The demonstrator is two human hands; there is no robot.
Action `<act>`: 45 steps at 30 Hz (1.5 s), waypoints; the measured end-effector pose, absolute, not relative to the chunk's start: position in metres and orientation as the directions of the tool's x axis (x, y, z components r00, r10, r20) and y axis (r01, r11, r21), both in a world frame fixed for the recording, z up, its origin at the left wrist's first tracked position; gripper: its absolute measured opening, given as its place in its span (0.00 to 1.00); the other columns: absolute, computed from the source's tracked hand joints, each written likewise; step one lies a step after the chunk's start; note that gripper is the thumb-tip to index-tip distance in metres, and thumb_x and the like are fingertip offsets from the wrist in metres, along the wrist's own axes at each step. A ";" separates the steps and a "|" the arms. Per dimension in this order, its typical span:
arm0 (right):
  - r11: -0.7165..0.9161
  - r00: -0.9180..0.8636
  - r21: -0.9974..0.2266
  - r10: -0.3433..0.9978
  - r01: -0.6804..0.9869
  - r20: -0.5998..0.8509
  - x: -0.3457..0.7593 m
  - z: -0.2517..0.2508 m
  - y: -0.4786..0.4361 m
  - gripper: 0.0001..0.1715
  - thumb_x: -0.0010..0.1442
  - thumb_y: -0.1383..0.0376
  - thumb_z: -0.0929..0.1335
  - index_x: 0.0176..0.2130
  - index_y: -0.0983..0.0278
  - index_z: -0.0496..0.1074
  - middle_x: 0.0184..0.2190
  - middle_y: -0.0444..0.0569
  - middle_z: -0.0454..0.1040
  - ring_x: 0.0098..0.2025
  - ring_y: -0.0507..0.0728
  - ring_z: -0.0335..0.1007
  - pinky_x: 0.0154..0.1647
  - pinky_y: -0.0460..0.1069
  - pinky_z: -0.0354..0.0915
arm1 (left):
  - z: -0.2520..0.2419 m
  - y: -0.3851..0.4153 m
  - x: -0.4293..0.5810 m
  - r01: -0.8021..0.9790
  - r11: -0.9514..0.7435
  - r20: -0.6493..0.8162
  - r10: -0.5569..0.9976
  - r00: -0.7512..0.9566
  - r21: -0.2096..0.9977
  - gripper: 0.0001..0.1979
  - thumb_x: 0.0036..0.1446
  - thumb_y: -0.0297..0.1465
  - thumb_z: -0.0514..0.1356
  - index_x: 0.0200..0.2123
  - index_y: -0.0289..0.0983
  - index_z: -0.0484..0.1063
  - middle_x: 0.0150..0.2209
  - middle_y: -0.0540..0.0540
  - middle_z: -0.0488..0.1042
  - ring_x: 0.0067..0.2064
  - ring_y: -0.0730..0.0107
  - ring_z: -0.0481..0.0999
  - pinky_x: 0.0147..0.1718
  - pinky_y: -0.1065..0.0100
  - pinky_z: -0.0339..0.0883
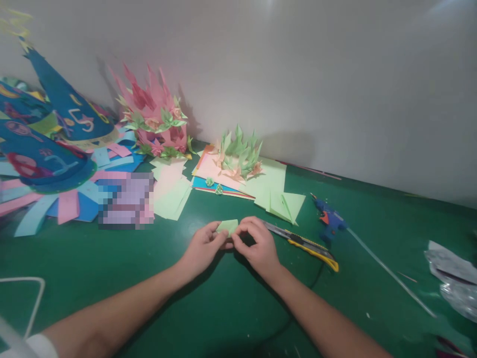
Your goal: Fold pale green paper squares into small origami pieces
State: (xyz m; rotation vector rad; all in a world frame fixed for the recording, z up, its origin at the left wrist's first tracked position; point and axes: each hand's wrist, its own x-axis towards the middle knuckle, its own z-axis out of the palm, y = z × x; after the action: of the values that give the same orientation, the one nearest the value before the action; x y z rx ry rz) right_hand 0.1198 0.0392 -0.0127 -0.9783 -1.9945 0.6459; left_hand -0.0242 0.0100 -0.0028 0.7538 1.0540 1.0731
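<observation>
A small piece of light green paper (228, 226) is held between both hands above the green table. My left hand (206, 243) grips it from the left, the thumb lying over its lower part. My right hand (259, 246) pinches its right edge between thumb and forefinger. Close by on the right lies a yellow utility knife (313, 251), its blade end near my right knuckles. Beyond the hands, two small green paper roses (219, 189) rest by a stack of coloured sheets. Folded light green paper (288, 206) lies behind the knife.
A green and peach paper crown (240, 154) stands on the sheets, with a pink paper crown (160, 119) further left. Blue cone hats (70, 99) fill the far left. A blue glue gun (330, 219) with a long glue stick lies right; crumpled clear plastic (456, 273) is at the edge.
</observation>
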 end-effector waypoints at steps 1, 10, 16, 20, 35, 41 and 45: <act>0.560 -0.373 -0.722 0.823 0.406 0.428 0.120 -0.012 0.039 0.05 0.52 0.70 0.64 0.26 0.62 0.66 0.28 0.46 0.65 0.32 0.54 0.63 0.34 0.49 0.61 | -0.002 0.010 -0.024 -0.323 0.320 -0.299 0.947 0.114 0.891 0.13 0.46 0.36 0.61 0.31 0.32 0.67 0.27 0.50 0.73 0.31 0.73 0.74 0.39 0.67 0.69; 0.513 -0.370 -0.762 0.848 0.395 0.379 0.120 -0.012 0.041 0.07 0.52 0.72 0.65 0.24 0.62 0.63 0.26 0.44 0.63 0.30 0.53 0.61 0.31 0.47 0.60 | -0.003 0.010 -0.025 -0.300 0.299 -0.269 0.953 0.138 0.906 0.13 0.48 0.37 0.60 0.31 0.32 0.69 0.31 0.48 0.73 0.33 0.71 0.74 0.39 0.66 0.68; 0.490 -0.362 -0.780 0.860 0.390 0.360 0.120 -0.014 0.041 0.08 0.52 0.71 0.65 0.23 0.63 0.63 0.25 0.44 0.64 0.29 0.52 0.61 0.30 0.47 0.59 | -0.006 0.008 -0.027 -0.127 0.261 -0.245 0.961 0.131 0.957 0.14 0.46 0.36 0.62 0.33 0.32 0.69 0.28 0.48 0.74 0.31 0.70 0.74 0.32 0.70 0.67; 0.473 -0.360 -0.795 0.868 0.381 0.344 0.120 -0.014 0.041 0.08 0.52 0.70 0.65 0.23 0.63 0.64 0.25 0.44 0.64 0.29 0.52 0.61 0.28 0.46 0.59 | -0.007 0.009 -0.027 -0.143 0.268 -0.249 0.959 0.136 0.953 0.13 0.47 0.37 0.60 0.32 0.33 0.69 0.28 0.48 0.74 0.32 0.70 0.75 0.35 0.69 0.68; 0.232 -0.374 -0.953 0.916 0.195 0.147 0.119 -0.020 0.042 0.15 0.51 0.70 0.65 0.41 0.62 0.63 0.32 0.45 0.66 0.29 0.50 0.63 0.31 0.46 0.63 | -0.008 0.012 -0.035 0.024 0.175 -0.177 0.975 0.138 0.984 0.07 0.50 0.32 0.58 0.33 0.36 0.64 0.27 0.49 0.74 0.30 0.71 0.75 0.32 0.69 0.67; 0.130 -0.424 -0.987 0.902 0.096 0.078 0.118 -0.017 0.041 0.10 0.52 0.68 0.66 0.38 0.62 0.65 0.33 0.45 0.68 0.29 0.50 0.65 0.30 0.46 0.65 | -0.006 0.013 -0.034 -0.063 0.232 -0.221 0.964 0.146 0.971 0.14 0.49 0.31 0.59 0.38 0.37 0.58 0.25 0.50 0.75 0.28 0.72 0.75 0.29 0.71 0.66; 0.040 -0.371 -0.999 0.927 -0.031 0.049 0.117 -0.016 0.042 0.12 0.52 0.66 0.67 0.37 0.61 0.61 0.31 0.43 0.65 0.31 0.50 0.65 0.31 0.44 0.64 | -0.008 0.017 -0.035 -0.069 0.266 -0.253 0.955 0.154 0.962 0.16 0.45 0.33 0.62 0.37 0.33 0.64 0.27 0.48 0.74 0.29 0.71 0.73 0.31 0.70 0.65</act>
State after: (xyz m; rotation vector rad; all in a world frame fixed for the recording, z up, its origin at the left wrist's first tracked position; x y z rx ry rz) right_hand 0.1172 0.0417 -0.0163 -0.9531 -1.4862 1.4583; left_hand -0.0352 0.0170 -0.0076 1.0174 1.1538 0.9535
